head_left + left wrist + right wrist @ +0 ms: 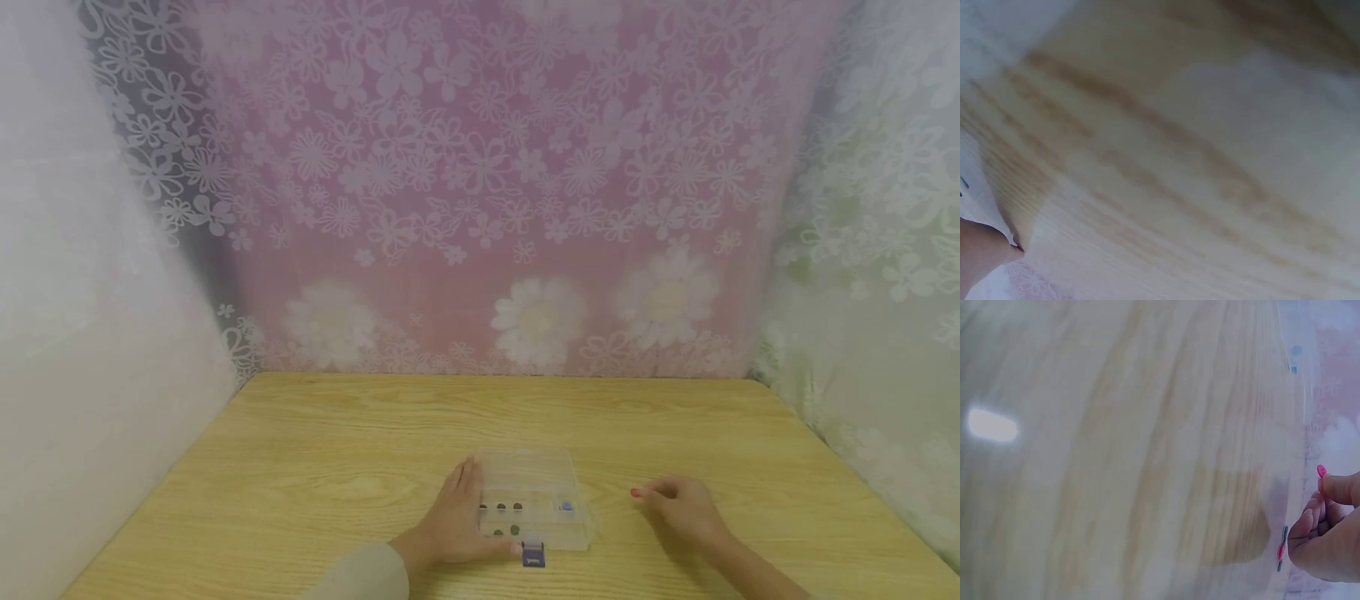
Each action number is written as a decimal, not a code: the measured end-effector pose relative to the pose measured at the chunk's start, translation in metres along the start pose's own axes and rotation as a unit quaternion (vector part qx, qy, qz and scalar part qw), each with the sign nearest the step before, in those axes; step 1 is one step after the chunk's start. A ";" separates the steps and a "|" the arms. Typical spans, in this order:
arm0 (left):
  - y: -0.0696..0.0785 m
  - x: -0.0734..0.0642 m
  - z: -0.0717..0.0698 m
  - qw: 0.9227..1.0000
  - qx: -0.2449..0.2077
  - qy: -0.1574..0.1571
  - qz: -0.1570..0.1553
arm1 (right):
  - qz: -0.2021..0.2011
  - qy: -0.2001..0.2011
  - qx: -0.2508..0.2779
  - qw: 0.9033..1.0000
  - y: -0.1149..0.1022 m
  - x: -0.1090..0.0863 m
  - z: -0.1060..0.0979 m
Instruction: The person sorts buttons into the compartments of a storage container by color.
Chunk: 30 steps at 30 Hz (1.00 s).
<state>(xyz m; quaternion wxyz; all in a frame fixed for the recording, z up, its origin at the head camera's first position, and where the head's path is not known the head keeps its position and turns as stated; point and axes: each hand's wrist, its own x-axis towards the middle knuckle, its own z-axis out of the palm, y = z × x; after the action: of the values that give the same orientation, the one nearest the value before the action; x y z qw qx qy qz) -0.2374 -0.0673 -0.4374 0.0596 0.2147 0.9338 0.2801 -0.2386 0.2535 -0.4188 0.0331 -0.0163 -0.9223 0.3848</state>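
A clear plastic box (pixel 551 533) with its lid (pixel 525 468) raised at the back stands near the front of the table. Small round dark and green buttons lie in its left compartments, and a blue button (pixel 567 506) sits at the right. My left hand (pixel 455 521) rests along the box's left side with straight fingers, thumb stretched across the front beside the purple latch (pixel 533 555). To the right of the box, my right hand (pixel 686 507) pinches a small red button (pixel 1322 470) between thumb and forefinger, apart from the box.
The wood-grain table (pixel 360 433) runs back to a pink flowered curtain (pixel 480 183). Pale sheets hang along the left (pixel 97 250) and right sides. In the left wrist view, mostly blurred table surface shows, with part of the hand at the lower left edge.
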 end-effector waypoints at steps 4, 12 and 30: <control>-0.001 0.001 0.001 1.000 -0.005 -0.002 0.000 | -0.006 -0.003 0.003 1.000 -0.006 0.002 0.005; -0.004 0.003 0.003 1.000 0.000 0.002 0.007 | 0.007 -0.005 0.014 1.000 -0.017 0.005 0.014; -0.002 0.001 0.002 1.000 0.001 0.003 -0.004 | -0.019 -0.005 0.019 1.000 -0.040 0.004 0.031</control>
<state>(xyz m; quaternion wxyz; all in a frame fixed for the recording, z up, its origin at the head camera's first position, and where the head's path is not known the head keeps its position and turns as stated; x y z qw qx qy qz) -0.2388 -0.0669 -0.4398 0.0577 0.2104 0.9349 0.2800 -0.2451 0.2033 -0.4118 0.0356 0.0035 -0.9152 0.4015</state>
